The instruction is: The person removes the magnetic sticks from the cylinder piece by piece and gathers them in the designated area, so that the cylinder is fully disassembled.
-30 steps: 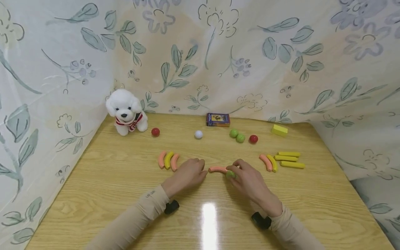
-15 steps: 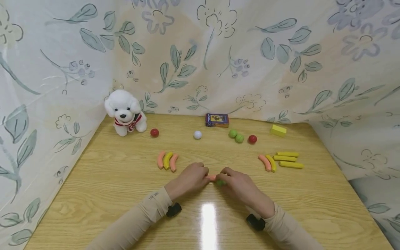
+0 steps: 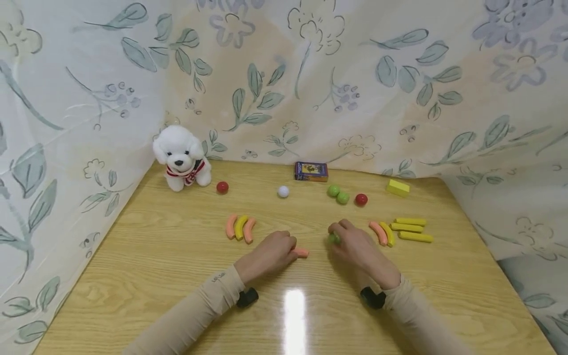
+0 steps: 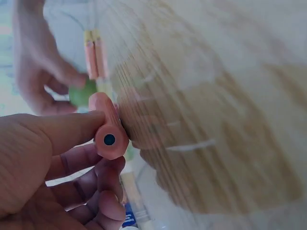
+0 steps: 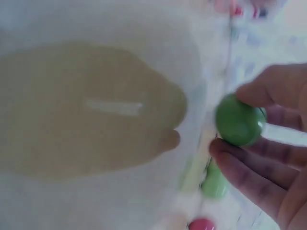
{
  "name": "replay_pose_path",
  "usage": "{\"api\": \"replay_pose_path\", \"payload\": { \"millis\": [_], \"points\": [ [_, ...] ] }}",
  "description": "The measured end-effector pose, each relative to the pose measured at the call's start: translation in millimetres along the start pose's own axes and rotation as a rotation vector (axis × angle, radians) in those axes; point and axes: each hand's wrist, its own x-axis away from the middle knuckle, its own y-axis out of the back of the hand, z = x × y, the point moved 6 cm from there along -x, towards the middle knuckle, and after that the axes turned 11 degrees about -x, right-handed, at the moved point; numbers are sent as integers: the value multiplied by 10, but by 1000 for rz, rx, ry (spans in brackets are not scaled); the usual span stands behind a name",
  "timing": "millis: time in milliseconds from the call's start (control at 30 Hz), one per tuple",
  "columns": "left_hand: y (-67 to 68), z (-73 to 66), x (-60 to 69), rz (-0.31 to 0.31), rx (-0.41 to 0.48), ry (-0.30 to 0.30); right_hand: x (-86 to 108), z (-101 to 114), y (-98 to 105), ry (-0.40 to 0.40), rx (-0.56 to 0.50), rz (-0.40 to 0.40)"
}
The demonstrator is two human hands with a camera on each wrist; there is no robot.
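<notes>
My left hand [image 3: 268, 253] pinches a pink curved stick [image 3: 301, 252] between thumb and fingers, low over the table. In the left wrist view, the end of that stick [image 4: 111, 141] faces the camera and shows a round dark magnet-like dot. To the right, my right hand [image 3: 357, 247] holds a green ball [image 3: 335, 238], mostly covered by the fingers in the head view. The right wrist view shows the green ball [image 5: 239, 120] between thumb and fingertips. A gap separates ball and stick in the head view.
Left of my hands lie pink and yellow curved sticks [image 3: 239, 227]; another pair [image 3: 382, 233] and several straight yellow sticks [image 3: 409, 228] lie right. Behind are a plush dog [image 3: 179, 155], red balls [image 3: 361, 199], a white ball [image 3: 283, 191], green balls [image 3: 342, 197], a box [image 3: 311, 171] and a yellow block [image 3: 398, 188].
The hands came close together around the pink stick half a second ago. Since then my right hand has moved right and away with the green ball, while my left hand keeps the stick.
</notes>
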Motion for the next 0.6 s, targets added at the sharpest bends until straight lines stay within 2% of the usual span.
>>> {"api": "replay_pose_path", "payload": {
  "millis": [167, 267, 433, 600],
  "points": [
    [-26, -15, -21, -6, -42, -12, -238, -538, 230, -239, 20, -83],
    [-51, -24, -25, 2, -60, -11, -327, -753, 298, -314, 47, -110],
    [-56, -23, -20, 9, -62, 14, -437, -948, 254, -356, 77, -107],
    [-11, -11, -13, -7, -81, 25, -512, -975, 198, -320, 85, -115]
  ]
}}
